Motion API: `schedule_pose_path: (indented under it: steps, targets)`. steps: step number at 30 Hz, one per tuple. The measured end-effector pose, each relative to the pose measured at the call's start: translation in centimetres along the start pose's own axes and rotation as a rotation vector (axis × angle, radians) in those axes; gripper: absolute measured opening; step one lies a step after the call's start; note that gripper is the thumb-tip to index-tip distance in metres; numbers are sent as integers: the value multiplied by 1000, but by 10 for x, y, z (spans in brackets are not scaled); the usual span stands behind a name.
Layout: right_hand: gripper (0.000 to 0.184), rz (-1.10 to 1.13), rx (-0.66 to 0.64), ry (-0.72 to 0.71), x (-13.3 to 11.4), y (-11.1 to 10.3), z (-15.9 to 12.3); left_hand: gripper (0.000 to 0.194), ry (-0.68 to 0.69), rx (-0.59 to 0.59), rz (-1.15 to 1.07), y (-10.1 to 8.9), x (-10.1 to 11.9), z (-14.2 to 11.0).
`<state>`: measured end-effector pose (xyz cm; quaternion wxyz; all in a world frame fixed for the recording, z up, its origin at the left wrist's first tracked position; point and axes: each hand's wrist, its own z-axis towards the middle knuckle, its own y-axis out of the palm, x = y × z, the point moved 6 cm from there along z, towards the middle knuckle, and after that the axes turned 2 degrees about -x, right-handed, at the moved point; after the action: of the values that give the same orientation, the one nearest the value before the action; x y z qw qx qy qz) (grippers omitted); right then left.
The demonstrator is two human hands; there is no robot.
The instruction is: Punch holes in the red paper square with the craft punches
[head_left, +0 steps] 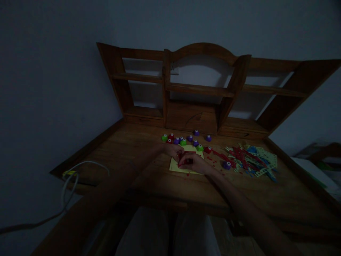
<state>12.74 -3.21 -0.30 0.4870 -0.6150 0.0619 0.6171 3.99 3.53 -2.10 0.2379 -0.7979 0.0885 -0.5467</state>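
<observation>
Both my hands meet over a pale yellow sheet [174, 167] on the wooden desk. My left hand [174, 151] is closed at the sheet's left side, its fingers on a small red piece [180, 156]. From the right, my right hand [193, 161] pinches at the same red piece, its fingertips against those of the left. The piece is mostly covered by fingers, so its exact kind is hidden. Just beyond the hands stand several small one-eyed figures, among them a green figure [183, 142], a red figure [208, 149] and a purple figure [195, 143].
A heap of red, yellow and blue flat plastic pieces [247, 160] lies on the right of the desk [128, 149], with small red bits scattered near it. One purple figure [227, 165] stands beside the heap. A wooden shelf unit [191, 113] rises behind; a white cable [87, 162] lies left.
</observation>
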Motion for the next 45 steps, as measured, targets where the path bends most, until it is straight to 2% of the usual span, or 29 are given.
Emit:
schedule_pose_path:
  steps: [5, 9, 17, 26, 29, 36, 45]
  targets:
    - [17, -32, 32, -39, -3, 2, -2, 31, -82, 69, 152, -2, 4, -6]
    - [14, -73, 45, -83, -5, 2, -2, 30, -93, 61, 214, -1, 6, -8]
    - [14, -63, 0, -110, -7, 2, -1, 41, -93, 53, 199, -4, 2, -6]
    - [24, 54, -172, -30, -6, -1, -1, 38, -55, 28, 151, -2, 0, -4]
    - [25, 81, -164, -8, -5, -3, -2, 37, -63, 28, 156, -2, 2, -6]
    - [19, 46, -99, -53, -1, -7, -3, 37, -72, 44, 166, -3, 1, -4]
    - [22, 50, -128, -14, -2, -16, -14, 45, -104, 25, 165, -4, 3, -6]
